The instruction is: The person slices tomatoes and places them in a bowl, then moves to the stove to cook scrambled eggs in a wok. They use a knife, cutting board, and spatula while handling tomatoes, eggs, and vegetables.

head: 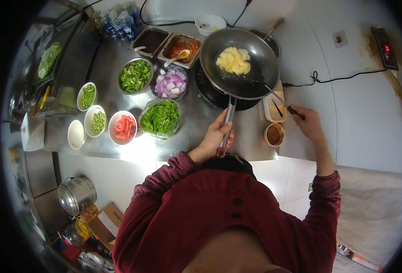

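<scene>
My left hand [218,135] is closed around the long metal handle of a wok [209,56], which is over a round black cooker [204,89]. Cooked egg [234,60] lies in a yellow heap in the upper middle of the wok. In my right hand [306,122] is the dark handle of a metal spatula [276,94]; its blade reaches into the wok's lower right, below the egg, and is hard to make out against the dark metal. A white tray [274,117] and a small tub of brown paste [274,134] are just left of my right hand.
Left of the wok are chopped onion [171,83], cut green peppers [135,75], shredded greens [160,117] and a bowl of tomato pieces [124,127]. Two sauce pans [182,47] stand behind. A white bowl [210,24] is near the wok's far rim. A black cord [351,75] crosses at right.
</scene>
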`<state>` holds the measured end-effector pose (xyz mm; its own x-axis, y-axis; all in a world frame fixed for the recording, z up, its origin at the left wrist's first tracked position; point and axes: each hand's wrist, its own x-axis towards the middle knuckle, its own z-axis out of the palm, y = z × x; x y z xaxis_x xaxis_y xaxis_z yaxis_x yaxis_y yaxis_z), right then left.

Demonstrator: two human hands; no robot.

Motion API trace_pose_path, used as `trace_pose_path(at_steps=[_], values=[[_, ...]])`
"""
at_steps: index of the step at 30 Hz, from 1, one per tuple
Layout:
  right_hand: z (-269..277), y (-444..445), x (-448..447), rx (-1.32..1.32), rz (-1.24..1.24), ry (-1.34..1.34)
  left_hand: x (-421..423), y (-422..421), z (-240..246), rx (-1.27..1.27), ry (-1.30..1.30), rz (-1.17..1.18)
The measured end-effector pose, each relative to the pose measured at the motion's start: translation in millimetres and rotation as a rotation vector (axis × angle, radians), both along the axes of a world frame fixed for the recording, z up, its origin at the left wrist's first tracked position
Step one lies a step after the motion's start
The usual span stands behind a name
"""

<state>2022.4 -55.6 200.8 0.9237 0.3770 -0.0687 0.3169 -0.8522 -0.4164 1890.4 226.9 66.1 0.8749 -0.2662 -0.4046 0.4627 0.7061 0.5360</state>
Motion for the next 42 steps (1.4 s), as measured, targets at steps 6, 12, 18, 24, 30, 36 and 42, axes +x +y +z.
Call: trace_pose_path(at_steps=[6,12,18,24,30,36,42], values=[[-68,34,27,0.354,-0.133,-0.014,1,1,2,0.032,-0.008,-0.006],[-28,31,34,0.648,-0.352,0.32,1,2,3,0.023,0.003,-0.013],[-3,13,34,0.832,-0.529,0.561,0,12,8,0.045,-0.009,-0.025],[-13,9,33,1.004,-0.64,0.776,-3,19,11,0.093,-0.033,-0.056],[-58,35,49,1.094,-0.681,0.85,-4,21,10,0.096,-0.023,-0.059],[-82,61,47,1.376,-0.591,1.179,-5,21,10,0.084,-0.014,-0.052],[-23,50,21,0.96,-0.269,0.853,-5,20,5,0.082,-0.015,-0.05]])
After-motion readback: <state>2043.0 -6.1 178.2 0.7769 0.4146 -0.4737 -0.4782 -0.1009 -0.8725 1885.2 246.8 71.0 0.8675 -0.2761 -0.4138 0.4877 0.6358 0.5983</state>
